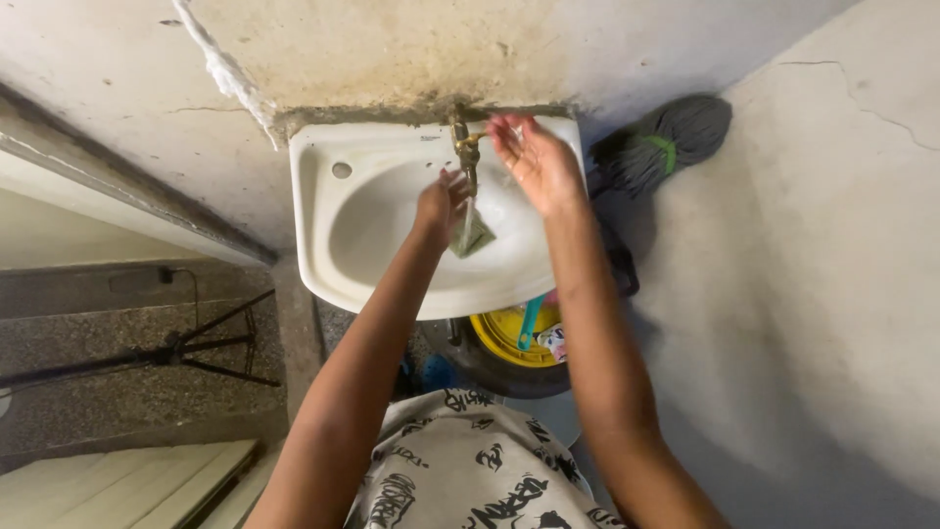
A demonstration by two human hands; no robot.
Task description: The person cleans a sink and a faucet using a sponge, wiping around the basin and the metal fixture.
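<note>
A small greenish-grey cloth or scouring pad [471, 235] is held in the left hand [441, 204] over the middle of the white ceramic wall basin [338, 245], directly under the brass tap [463, 147] that is fixed at the basin's back edge. A thin stream of water appears to fall from the spout onto the pad, which would explain why it is kept just there, inside the bowl, so that any runoff is caught. The left grip is closed around the upper part of the pad, the fingers curled, with the wrist bent down and the forearm stretched forward from the lower left.

The right hand [537, 162] is raised beside the tap's handle near the back right corner of the basin, its palm turned inward and its fingers spread wide; nothing is held in it, and whether the fingertips touch the handle cannot be told. The right forearm is extended straight up from the lower right.

A grey string mop head [666, 142] is leaned against the wall to the right of the basin, and a dark bucket with a yellow inside [504, 348] is set on the floor beneath its front edge.
</note>
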